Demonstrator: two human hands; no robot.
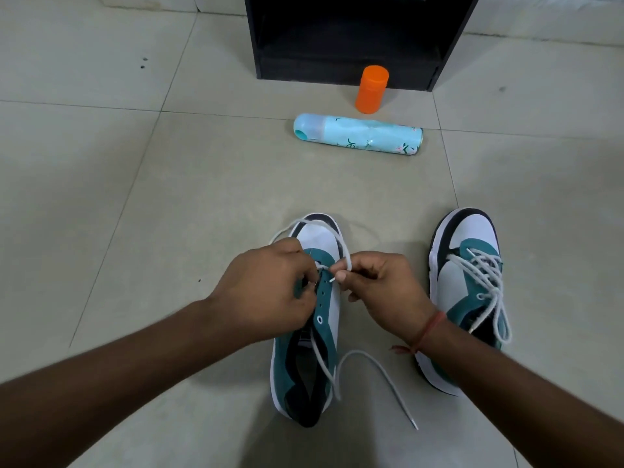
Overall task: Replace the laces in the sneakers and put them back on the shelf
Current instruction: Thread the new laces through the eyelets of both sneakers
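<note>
Grey-beige floor tiles (135, 184) carry everything seen from the head camera. At the far edge stands a black shelf (351, 38), its lowest bay dark and open towards the person. Just in front of it an orange cap-shaped container (371, 89) stands upright, and nearer still a pale blue spray can (358, 134) lies on its side, long axis running left to right, nozzle end to the left. Its label shows small flowers and some lettering, too small and turned to read. Both sit between the shoes and the shelf opening.

Closer in, the teal and white sneaker being laced (310, 332) lies with its long axis pointing away from the person, toe towards the shelf, heel nearest. A white lace (374, 369) loops over its toe and trails across the floor to the right of the heel. The left hand (266, 292) has its fingers curled at the eyelet strip, pinching there. The right hand (381, 285) pinches the lace tip just beside an eyelet; a red thread band (429, 329) circles that wrist.

Well to the right, the second sneaker (469, 292) sits fully laced, toe likewise pointing away, its heel partly hidden by the right forearm.
</note>
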